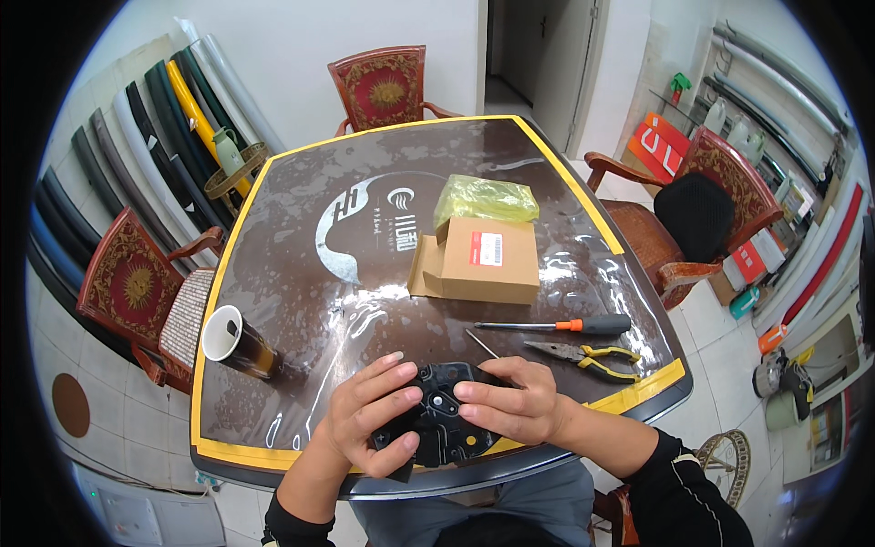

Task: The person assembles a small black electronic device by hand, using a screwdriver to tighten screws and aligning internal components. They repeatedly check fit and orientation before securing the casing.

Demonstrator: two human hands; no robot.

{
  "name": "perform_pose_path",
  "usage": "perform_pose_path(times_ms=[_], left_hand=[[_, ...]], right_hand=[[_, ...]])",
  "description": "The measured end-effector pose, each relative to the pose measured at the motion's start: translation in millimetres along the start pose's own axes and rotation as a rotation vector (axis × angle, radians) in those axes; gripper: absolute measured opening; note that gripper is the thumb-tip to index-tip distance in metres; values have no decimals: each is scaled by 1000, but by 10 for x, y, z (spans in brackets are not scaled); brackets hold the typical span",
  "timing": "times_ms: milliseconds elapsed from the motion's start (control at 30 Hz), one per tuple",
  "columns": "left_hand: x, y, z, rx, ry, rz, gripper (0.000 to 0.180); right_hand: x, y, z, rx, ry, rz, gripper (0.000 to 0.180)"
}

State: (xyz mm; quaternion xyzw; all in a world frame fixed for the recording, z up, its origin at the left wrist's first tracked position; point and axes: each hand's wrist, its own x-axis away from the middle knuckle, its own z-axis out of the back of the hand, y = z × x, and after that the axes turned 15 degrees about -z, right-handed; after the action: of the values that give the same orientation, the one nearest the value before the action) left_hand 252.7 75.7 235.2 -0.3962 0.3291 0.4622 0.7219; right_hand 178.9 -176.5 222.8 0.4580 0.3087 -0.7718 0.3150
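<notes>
Near the table's front edge I hold a black mechanical part (440, 401) that looks like a latch or lock assembly. Its upper face has raised ribs, a silvery pin and a small yellowish spot. My left hand (375, 415) grips its left side, thumb low and fingers over the edge. Around the right side curl the fingers of my right hand (515, 401), their tips on the upper face. A thin metal rod (481, 343) shows just beyond my right hand; its other end is hidden. To the right lie long-nose pliers (583, 356) and a screwdriver (556, 325).
An opened cardboard box (492, 283) stands mid-table, with a yellowish clear plastic bag (488, 198) behind it. At the left is a paper cup (239, 342). Yellow tape (246, 453) lines the film-covered table (310, 319). Chairs (381, 91) surround it; rolls of sheet material lean at the left wall.
</notes>
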Motion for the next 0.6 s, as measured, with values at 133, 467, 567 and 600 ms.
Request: perform_pose_path(times_ms=[133, 467, 567, 600], left_hand=[[-14, -13, -29, -30, 1, -3, 32], [-46, 75, -32, -61, -27, 8, 28], [-51, 86, -13, -82, -51, 1, 30], [-50, 84, -8, -89, -56, 0, 30]], right_hand=[[2, 11, -3, -14, -17, -18, 33], [-28, 12, 23, -53, 5, -1, 31], [-32, 15, 18, -71, 6, 9, 32], [-32, 21, 10, -94, 3, -8, 32]])
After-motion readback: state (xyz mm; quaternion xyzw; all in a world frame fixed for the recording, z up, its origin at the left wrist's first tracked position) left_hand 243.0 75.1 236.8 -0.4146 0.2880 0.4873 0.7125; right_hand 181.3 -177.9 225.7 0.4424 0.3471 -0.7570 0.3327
